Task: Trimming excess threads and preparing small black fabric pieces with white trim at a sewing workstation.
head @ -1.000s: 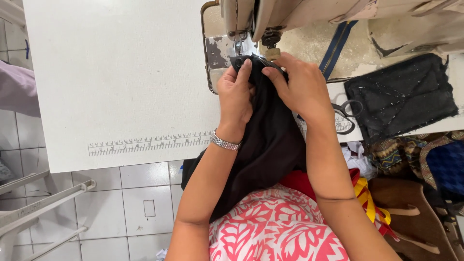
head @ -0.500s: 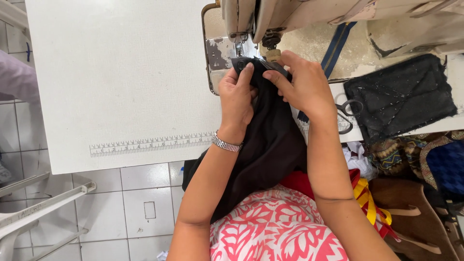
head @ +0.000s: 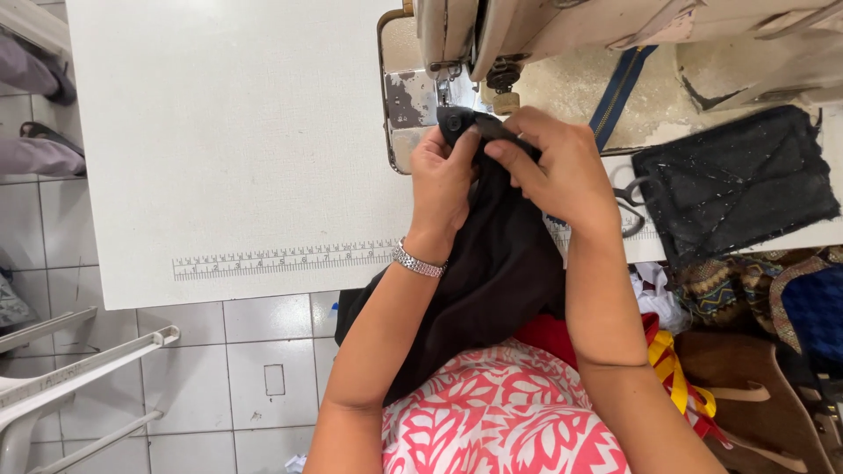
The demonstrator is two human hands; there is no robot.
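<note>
A piece of black fabric [head: 492,272] hangs from the table edge down onto my lap. My left hand [head: 443,180] and my right hand [head: 562,171] both pinch its top end, which is bunched into a small point just in front of the sewing machine's presser foot [head: 448,83]. A metal bracelet [head: 420,262] circles my left wrist. The cream sewing machine [head: 615,26] stands at the back of the white table [head: 237,132]. The fabric under my hands is partly hidden.
A ruler strip [head: 281,259] runs along the table's front edge. Scissors [head: 628,206] and a black sparkly cloth [head: 733,180] lie to the right. Bags and colourful fabrics [head: 755,307] pile at lower right. Another person's feet [head: 39,114] and a white frame [head: 79,369] sit left.
Both hands have gathered the fabric's top end tighter and moved it slightly nearer the presser foot. The right fingers have closed over the tip.
</note>
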